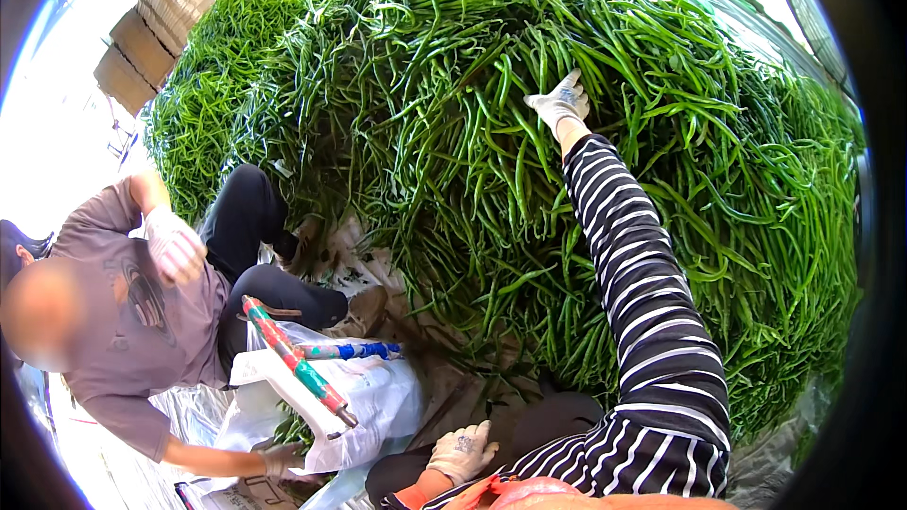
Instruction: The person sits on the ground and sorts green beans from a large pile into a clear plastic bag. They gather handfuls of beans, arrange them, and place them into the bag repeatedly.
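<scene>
A large heap of long green chili peppers (pixel 453 177) rises in front of me. My right hand (pixel 562 100), in a pale work glove, reaches out to the upper part of the heap. Its thumb is spread to the left and its fingertips touch the peppers; I see none held in it. My left hand (pixel 464 450), gloved too, lies over my dark-trousered knee with its thumb apart and nothing in it. To its left stands a white plastic bag (pixel 382 389) with green peppers partly visible inside, under a bar (pixel 294 354) wrapped in red and green tape.
A co-worker (pixel 152 326) sits at the left, one gloved hand (pixel 173 244) raised and the other (pixel 280 460) at the bag. Cardboard boxes (pixel 134 60) are stacked at the upper left. Plastic sheeting (pixel 354 251) covers the ground. A printed carton (pixel 248 492) lies at the bottom.
</scene>
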`<state>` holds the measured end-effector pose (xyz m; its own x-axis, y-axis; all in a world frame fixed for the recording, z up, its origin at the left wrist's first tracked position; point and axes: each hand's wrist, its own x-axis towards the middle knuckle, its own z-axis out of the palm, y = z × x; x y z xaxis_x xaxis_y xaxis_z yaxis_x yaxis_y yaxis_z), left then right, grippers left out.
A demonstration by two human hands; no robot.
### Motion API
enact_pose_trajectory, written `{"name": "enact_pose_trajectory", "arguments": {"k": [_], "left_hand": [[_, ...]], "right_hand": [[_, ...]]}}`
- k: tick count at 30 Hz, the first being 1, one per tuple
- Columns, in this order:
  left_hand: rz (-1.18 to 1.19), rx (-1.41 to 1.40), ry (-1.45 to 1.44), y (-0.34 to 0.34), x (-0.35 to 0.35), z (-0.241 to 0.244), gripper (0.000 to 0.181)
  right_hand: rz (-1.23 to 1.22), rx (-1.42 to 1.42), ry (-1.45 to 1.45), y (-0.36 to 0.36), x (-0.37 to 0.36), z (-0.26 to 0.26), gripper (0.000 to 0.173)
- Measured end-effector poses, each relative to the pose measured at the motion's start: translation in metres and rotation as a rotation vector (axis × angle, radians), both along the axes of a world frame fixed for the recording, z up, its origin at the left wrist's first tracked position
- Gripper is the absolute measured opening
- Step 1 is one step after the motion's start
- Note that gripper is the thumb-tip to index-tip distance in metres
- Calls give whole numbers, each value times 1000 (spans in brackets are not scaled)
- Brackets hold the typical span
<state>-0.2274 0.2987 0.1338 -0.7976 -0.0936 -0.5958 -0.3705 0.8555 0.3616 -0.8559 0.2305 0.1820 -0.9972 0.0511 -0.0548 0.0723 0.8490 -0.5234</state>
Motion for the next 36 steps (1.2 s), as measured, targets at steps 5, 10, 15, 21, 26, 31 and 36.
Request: {"name": "enact_pose_trajectory", "arguments": {"k": [5, 10, 15, 21, 26, 31, 36], "left_hand": [[-19, -2, -32, 0, -6, 1, 58], [-18, -4, -58, -3, -5, -7, 58], [-11, -6, -97, -5, -12, -1, 57], [-32, -11, -22, -7, -16, -9, 57], [-13, -14, -51, -8, -14, -10, 57], [-30, -23, 37, -8, -12, -12, 57], [-15, -41, 73, -5, 2, -16, 56]], "right_hand": [[133, -252, -2, 39, -24, -5, 126], [92, -95, -31, 10, -14, -6, 127], [144, -66, 27, 11, -27, -11, 119], [197, -166, -57, 16, -36, -13, 126], [197, -342, 61, 25, -42, -12, 118], [128, -623, 108, 58, -67, 13, 96], [134, -1079, -276, 69, -48, 43, 37]]}}
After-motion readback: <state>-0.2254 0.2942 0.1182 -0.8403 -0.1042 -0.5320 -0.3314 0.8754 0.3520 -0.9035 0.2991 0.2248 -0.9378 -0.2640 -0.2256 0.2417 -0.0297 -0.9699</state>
